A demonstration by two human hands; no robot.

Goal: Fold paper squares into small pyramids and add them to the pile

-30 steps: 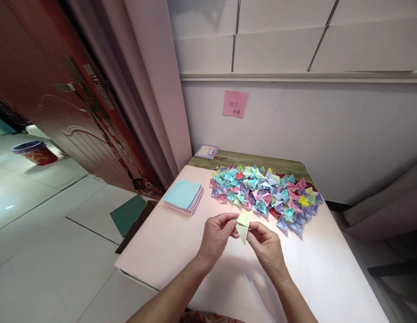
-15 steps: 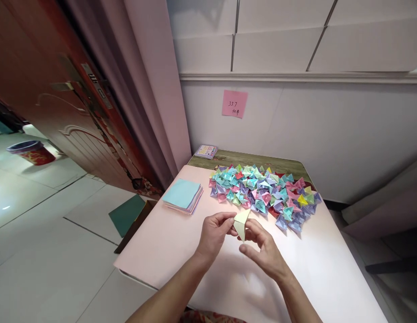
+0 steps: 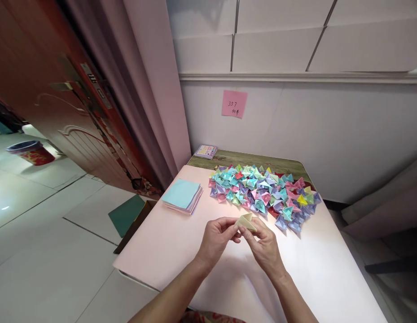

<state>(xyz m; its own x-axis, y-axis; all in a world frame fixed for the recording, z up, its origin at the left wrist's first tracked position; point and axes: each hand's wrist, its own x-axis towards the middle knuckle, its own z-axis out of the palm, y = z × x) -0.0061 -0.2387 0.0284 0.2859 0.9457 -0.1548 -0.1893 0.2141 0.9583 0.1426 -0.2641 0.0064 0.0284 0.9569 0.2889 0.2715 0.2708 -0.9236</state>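
**Head view: two hands pinch a folded paper piece**

Head view shows the left hand (image 3: 217, 236) and right hand (image 3: 264, 246) both pinching a small pale yellow folded paper piece (image 3: 247, 221), held just above the pale pink tabletop (image 3: 168, 242). A heap of multicoloured folded paper pieces (image 3: 262, 193) lies just beyond. A stack of pastel square paper sheets (image 3: 182, 195) sits far left.

The pink sticky note (image 3: 234, 103) on the wall reads "357".

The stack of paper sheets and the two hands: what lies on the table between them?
Nothing: in the head view, only bare pink table separates the stack of paper sheets from the left hand.
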